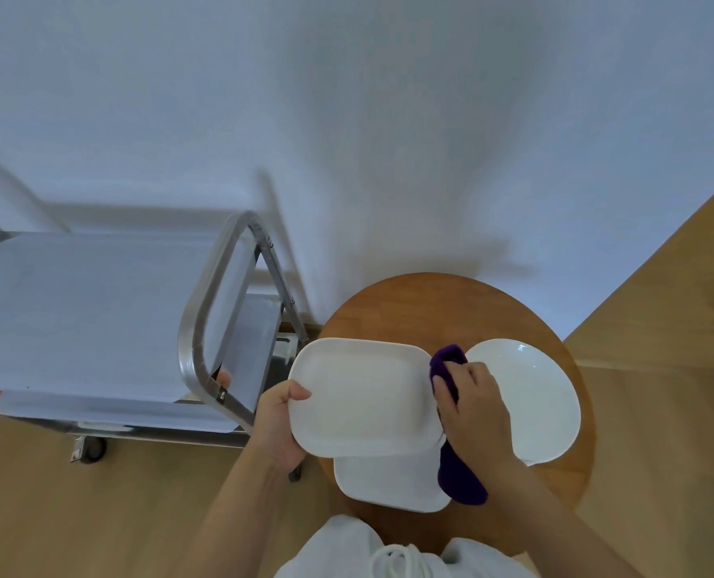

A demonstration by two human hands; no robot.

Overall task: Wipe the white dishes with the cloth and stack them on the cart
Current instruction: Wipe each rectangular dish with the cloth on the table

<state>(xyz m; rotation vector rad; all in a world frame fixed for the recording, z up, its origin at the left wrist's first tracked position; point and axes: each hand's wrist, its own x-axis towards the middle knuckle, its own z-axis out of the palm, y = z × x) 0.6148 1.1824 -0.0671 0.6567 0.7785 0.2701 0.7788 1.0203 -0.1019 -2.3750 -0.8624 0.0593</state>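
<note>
A white rectangular ceramic platter (363, 396) is pinched by left-hand fingers (294, 393) above the round wooden tabletop (409, 310) and wiped with the purple cloth (457, 473) gripped by right-hand fingers (447, 394) (metal cart (205, 319) bare; two dishes waiting).

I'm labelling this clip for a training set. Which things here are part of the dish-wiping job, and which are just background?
Part of the job:
left hand holding the rectangular platter
right hand gripping the purple cloth
second rectangular dish underneath
round plate
steel cart

Background:
round wooden table
white wall
wooden floor
</note>
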